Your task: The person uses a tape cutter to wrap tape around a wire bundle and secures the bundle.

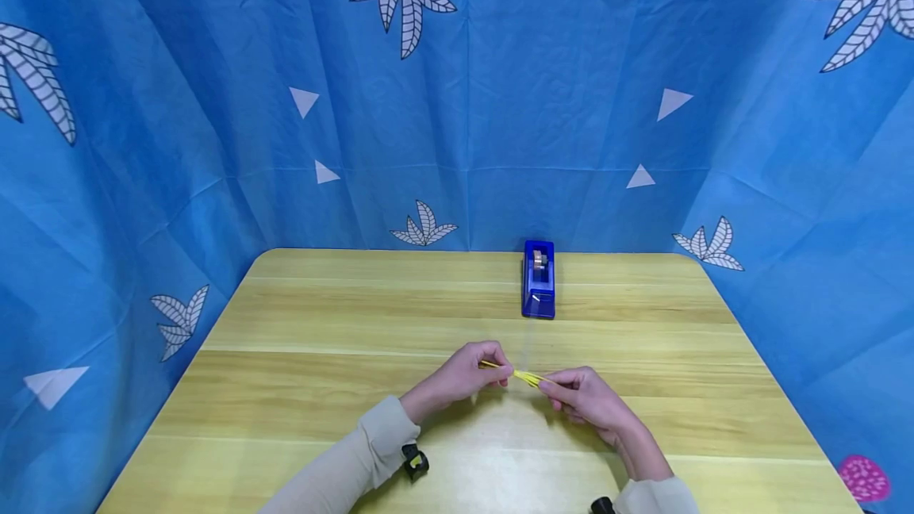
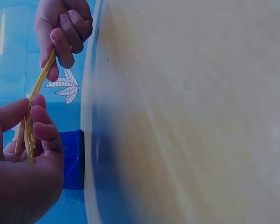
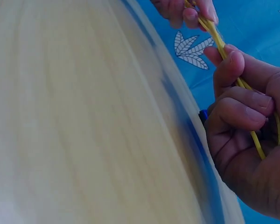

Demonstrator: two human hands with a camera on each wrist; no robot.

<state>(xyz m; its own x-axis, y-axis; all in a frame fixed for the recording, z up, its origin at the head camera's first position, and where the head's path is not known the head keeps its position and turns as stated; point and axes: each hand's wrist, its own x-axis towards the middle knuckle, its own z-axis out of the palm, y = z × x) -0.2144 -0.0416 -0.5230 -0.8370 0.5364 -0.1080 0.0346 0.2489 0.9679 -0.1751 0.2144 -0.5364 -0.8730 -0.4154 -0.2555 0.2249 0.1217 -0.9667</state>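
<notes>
So I've got a thin bundle of yellow, flexible cord-like strands (image 1: 528, 378) strung between my hands, low over the pale wood-grain table (image 1: 321, 403). My left hand (image 1: 474, 370) pinches one end between thumb and fingertips, tail ends tucked towards the palm. My right hand (image 1: 589, 400) has its fingers curled round the other end, a couple of strands running down into the palm. The hands themselves are near each other but not touching, with a short bare stretch of yellow between them. Gripping both sides probably stops the strands fanning out and leaves the middle reachable.

The glossy blue plastic tape dispenser (image 1: 539, 289) sits near the far edge, front end facing me, which I'd guess is so tape pulls straight my way. A faint see-through strip (image 1: 528, 343), tape by the look of it, runs from there towards the bundle; can't tell whether it's stuck on.
</notes>
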